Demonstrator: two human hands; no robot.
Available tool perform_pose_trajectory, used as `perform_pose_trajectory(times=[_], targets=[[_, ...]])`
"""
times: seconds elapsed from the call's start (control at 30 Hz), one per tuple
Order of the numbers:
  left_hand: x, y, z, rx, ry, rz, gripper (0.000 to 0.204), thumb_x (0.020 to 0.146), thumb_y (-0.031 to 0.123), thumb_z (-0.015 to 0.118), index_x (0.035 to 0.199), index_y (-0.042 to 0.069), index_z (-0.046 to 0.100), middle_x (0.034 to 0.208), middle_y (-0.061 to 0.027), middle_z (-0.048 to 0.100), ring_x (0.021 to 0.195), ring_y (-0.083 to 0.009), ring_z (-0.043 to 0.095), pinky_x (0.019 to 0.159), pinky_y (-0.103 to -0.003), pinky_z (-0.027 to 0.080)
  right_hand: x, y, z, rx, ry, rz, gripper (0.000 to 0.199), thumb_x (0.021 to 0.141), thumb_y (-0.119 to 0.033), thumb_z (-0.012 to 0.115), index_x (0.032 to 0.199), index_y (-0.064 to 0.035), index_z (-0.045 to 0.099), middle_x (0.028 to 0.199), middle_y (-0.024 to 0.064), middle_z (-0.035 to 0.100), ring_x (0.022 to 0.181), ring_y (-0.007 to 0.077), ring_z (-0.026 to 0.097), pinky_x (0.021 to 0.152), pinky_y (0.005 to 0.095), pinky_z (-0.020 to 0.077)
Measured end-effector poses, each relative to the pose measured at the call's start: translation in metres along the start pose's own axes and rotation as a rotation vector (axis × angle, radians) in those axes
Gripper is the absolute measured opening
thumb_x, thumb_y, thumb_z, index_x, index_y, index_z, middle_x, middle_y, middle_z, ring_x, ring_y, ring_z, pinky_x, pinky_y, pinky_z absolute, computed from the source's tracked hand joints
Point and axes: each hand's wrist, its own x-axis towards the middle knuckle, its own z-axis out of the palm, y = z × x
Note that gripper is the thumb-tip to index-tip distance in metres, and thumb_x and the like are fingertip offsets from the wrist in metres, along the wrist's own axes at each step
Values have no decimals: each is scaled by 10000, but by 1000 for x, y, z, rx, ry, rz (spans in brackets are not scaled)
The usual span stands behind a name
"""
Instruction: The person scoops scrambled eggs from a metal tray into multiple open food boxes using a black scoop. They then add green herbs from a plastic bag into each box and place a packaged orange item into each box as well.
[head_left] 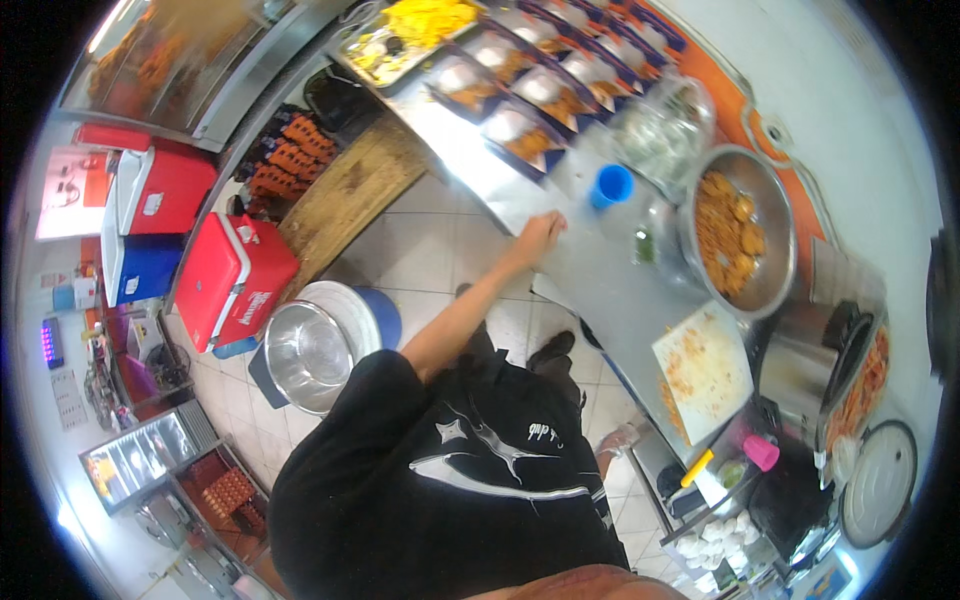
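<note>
My left hand [540,238] is bare and rests at the edge of the steel table, its fingers curled in and nothing showing in them. Nearest to it stands a blue plastic cup [611,186]. Lower, by my right side, my right hand [621,438] hangs beside the table in a clear plastic glove; its fingers are too small and blurred to read. Past the cup are a small clear bag with something green [644,243] and a large steel bowl [787,230] of orange-brown food. A stained white cutting board [722,395] lies nearer to me.
Open boxes of rice and food [520,135] stand in rows at the far end, beside a tray of yellow food [425,25]. A big pot [800,355] is at the right. On the left are red coolers [240,275], a wooden bench [350,190] and a steel basin [308,355].
</note>
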Motion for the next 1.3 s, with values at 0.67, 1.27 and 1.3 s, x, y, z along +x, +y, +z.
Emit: perform_pose_trajectory(times=[0.67,1.27,1.3], targets=[[-306,-275,-352,399,357,-674,207,786,80,435,643,-49,510,655,-284,503,559,-317,485,573,-484,367,252,-362,-909,1729,335,-733,227,792,-111,618,990,-30,543,821,148,577,744,292,567,739,378,470],[-185,-229,-401,-438,148,-1393,456,945,495,465,742,109,599,519,21,451,422,-116,421,389,-299,325,356,-529,-1066,801,537,-666,630,802,-22,543,1407,1,369,879,139,644,796,248,643,727,409,514],[-176,-242,-410,-472,163,-1401,471,946,509,455,738,110,592,513,24,441,415,-116,413,384,-297,318,356,-520,-1066,927,511,-666,625,814,-10,530,1416,-14,362,894,144,646,812,256,645,746,417,512]])
